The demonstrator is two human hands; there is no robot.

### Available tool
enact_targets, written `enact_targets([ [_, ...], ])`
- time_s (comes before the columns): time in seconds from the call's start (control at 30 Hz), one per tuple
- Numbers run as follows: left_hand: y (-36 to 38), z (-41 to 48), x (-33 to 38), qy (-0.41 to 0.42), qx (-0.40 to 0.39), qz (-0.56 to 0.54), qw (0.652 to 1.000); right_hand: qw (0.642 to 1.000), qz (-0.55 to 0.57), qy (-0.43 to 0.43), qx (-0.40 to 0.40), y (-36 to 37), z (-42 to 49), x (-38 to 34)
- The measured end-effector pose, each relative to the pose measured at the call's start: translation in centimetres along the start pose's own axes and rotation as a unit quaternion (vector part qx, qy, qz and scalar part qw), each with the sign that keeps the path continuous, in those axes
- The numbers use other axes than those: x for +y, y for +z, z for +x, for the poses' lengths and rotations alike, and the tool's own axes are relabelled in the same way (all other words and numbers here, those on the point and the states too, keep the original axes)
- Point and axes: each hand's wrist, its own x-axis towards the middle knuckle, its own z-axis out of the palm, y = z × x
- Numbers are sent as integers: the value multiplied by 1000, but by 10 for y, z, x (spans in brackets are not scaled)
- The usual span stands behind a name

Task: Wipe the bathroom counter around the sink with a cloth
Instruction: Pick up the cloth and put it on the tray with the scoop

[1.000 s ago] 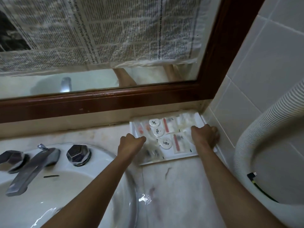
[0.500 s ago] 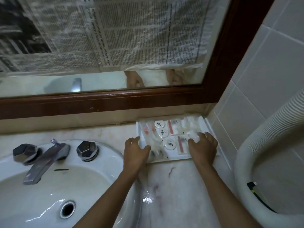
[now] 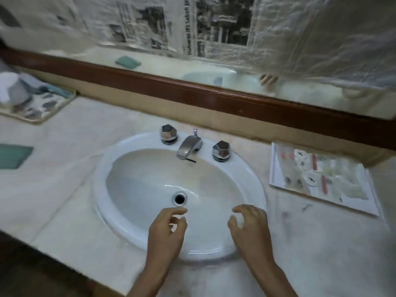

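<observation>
both hands hover over the near rim of the sink (image 3: 100,176), low in the middle of the frame. the left hand (image 3: 167,230) and the right hand (image 3: 250,228) have their fingers loosely curled and spread, and neither one holds anything.

the cloth (image 3: 12,156) looks to be the flat teal square at the far left edge of the frame. it lies on the pale counter (image 3: 64,200), well apart from both hands and from the sink. it is blurred, so i can't tell its weave or whether it is damp.

i'd guess it is light and soft, folded flat, and will go limp once lifted. pinching one corner would let it unfold and dangle. taking it by the near edge or laying a palm over its middle would keep it bunched for wiping. the left hand is the nearer one.

the counter looks smooth, perhaps slick, so the cloth may slide rather than lift if it is only pushed.

the white tray (image 3: 276,168) of small packets at the right, and a patterned tray (image 3: 46,116) at the upper left, both sit on the surface to be wiped.
</observation>
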Motion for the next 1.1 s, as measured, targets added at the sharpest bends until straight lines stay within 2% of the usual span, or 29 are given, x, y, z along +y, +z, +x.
enact_targets([
  [0.2, -162, -15, -86, -58, 93, -7, 994, 990, -10, -103, -100, 95, -53, -106],
  [0.4, -302, -29, -153, -148, 206, -39, 966, 971, 24, -165, -173, 176, -84, -208],
  [0.6, -404, 5, -179, -159, 212, 2, 964, 959, 31, -183, -214, 244, -79, -298],
  [0.9, -473, 120, -222, -77, 157, 141, 974, 944, 41, -182, -271, 362, -41, -405],
  [1.1, -529, 215, -247, -59, 148, 242, 957, 949, 28, -188, -251, 450, 15, -481],
])
